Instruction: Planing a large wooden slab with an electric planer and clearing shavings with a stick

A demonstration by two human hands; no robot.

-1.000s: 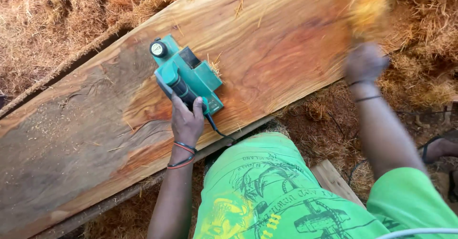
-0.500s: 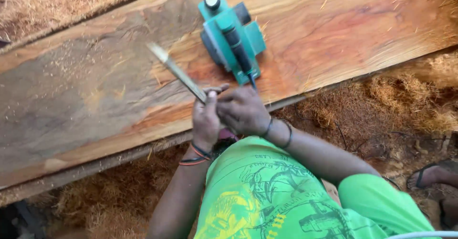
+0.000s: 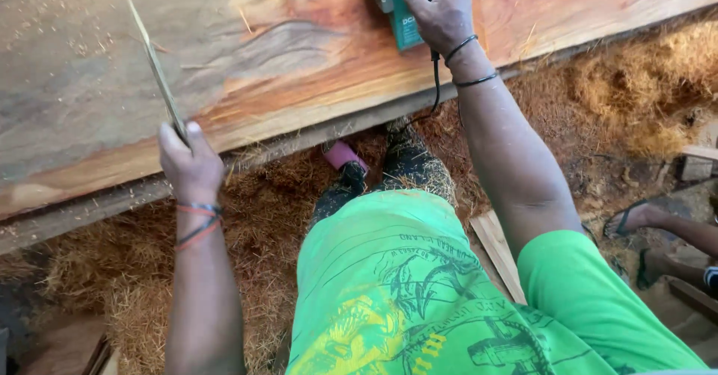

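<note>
Two hands: planer (image 3: 396, 5), thin blade (image 3: 158, 72).

Bright daylight, soft and even, no hard shadows. Wooden plank (image 3: 299, 61) well lit with slight washed-out sheen upper left. Colours saturated. Mild motion blur on thin metal strip (image 3: 158, 72). Edges slightly stretched by wide lens.

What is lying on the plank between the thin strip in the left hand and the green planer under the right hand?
In the head view, only bare plank with a few stray shavings lies between the strip in the left hand and the planer under the right hand.
</note>
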